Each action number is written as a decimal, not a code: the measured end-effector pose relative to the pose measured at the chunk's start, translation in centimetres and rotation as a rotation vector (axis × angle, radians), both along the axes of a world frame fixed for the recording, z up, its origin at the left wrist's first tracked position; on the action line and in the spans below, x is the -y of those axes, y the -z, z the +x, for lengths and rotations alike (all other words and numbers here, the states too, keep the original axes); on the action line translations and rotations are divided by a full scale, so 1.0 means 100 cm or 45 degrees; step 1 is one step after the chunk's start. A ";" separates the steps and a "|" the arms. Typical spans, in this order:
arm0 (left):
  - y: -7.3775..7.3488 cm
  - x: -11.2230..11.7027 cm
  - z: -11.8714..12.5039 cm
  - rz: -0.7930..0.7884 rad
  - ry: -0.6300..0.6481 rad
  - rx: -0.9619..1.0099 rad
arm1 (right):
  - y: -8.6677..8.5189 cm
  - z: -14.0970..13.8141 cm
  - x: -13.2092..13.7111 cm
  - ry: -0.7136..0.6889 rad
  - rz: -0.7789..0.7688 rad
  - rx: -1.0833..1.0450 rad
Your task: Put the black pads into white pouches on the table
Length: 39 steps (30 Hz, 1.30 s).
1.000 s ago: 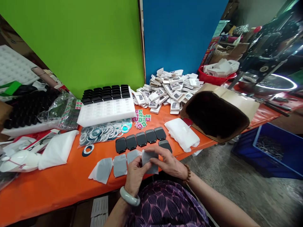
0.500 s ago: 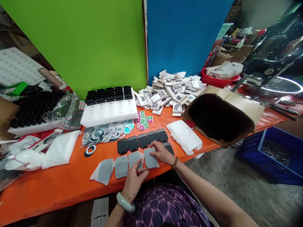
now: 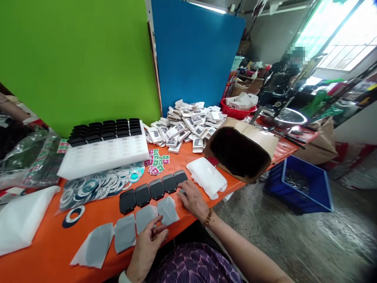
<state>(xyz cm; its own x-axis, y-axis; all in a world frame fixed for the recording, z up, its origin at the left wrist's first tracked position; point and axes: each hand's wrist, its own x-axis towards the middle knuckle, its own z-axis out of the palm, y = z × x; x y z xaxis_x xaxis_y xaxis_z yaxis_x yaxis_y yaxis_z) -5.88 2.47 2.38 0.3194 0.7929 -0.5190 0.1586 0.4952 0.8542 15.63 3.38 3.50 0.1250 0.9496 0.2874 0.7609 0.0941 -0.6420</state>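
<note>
My right hand [image 3: 192, 199] reaches to the right end of a row of black pads [image 3: 150, 190] on the orange table [image 3: 44, 255]. Its bent fingers close over one more black pad [image 3: 182, 192], which is mostly hidden. My left hand [image 3: 146, 245] hovers at the table's near edge with loosely spread fingers and holds nothing. Its fingertips are just short of several grey pouches [image 3: 125, 236] lying in a line in front of the pads.
Behind the pads lie ring stickers [image 3: 97, 184], small green and pink stickers [image 3: 157, 163], a white foam tray [image 3: 103, 155], a heap of small boxes [image 3: 185, 125], folded white foam bags [image 3: 207, 177] and a tipped cardboard box [image 3: 241, 149]. A blue crate [image 3: 300, 184] stands on the floor. A person [image 3: 282, 78] works at the back right.
My right hand laid the last grey pouch beside the others, then moved right onto the end black pad. My left hand let go and drew back. My head turned right.
</note>
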 end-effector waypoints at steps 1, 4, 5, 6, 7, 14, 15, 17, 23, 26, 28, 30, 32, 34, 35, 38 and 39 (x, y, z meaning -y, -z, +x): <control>0.000 -0.001 0.001 -0.007 0.009 0.001 | -0.002 0.019 0.002 0.100 0.031 -0.014; -0.005 -0.004 0.005 -0.018 0.031 0.001 | -0.003 0.079 0.004 0.389 0.006 0.114; -0.007 -0.005 0.008 -0.018 0.042 0.003 | -0.003 0.096 0.004 0.452 -0.043 0.186; -0.009 -0.005 0.010 -0.017 0.049 0.005 | -0.003 0.111 0.002 0.489 -0.107 0.263; -0.010 -0.006 0.013 -0.018 0.054 0.006 | -0.002 0.123 0.000 0.507 -0.170 0.330; -0.009 -0.004 0.019 0.007 0.090 0.004 | 0.000 0.141 -0.029 0.435 -0.343 0.414; -0.009 -0.004 0.019 0.006 0.092 0.002 | 0.001 0.140 -0.032 0.433 -0.350 0.399; -0.012 -0.004 0.020 -0.003 0.098 -0.006 | 0.000 0.140 -0.037 0.435 -0.353 0.352; -0.024 -0.006 0.028 -0.015 0.129 -0.017 | -0.006 0.148 -0.035 0.435 -0.249 0.050; -0.019 -0.008 0.032 -0.015 0.122 -0.011 | -0.007 0.157 -0.029 0.446 -0.132 -0.188; -0.014 -0.010 0.035 -0.021 0.118 0.007 | -0.008 0.162 -0.026 0.456 -0.054 -0.367; -0.012 -0.012 0.039 -0.026 0.117 0.035 | -0.011 0.164 -0.024 0.466 0.012 -0.547; -0.016 -0.013 0.045 -0.035 0.132 0.057 | -0.018 0.163 -0.023 0.463 0.059 -0.689; -0.025 -0.014 0.053 -0.038 0.143 0.061 | -0.031 0.156 -0.021 0.419 0.105 -0.851; -0.031 -0.015 0.056 -0.027 0.136 0.065 | -0.038 0.149 -0.019 0.372 0.134 -0.967; -0.052 -0.016 0.069 0.064 0.070 0.142 | -0.059 0.118 -0.008 0.149 0.197 -1.328; -0.058 -0.017 0.073 0.102 0.037 0.195 | -0.064 0.105 -0.003 0.067 0.186 -1.391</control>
<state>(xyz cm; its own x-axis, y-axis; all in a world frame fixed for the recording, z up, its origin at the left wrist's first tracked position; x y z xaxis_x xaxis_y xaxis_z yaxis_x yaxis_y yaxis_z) 1.40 4.12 8.15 0.4135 0.8188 -0.3982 0.0371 0.4219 0.9059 26.18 3.66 9.90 0.4194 0.9015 0.1068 -0.2043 0.2083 -0.9565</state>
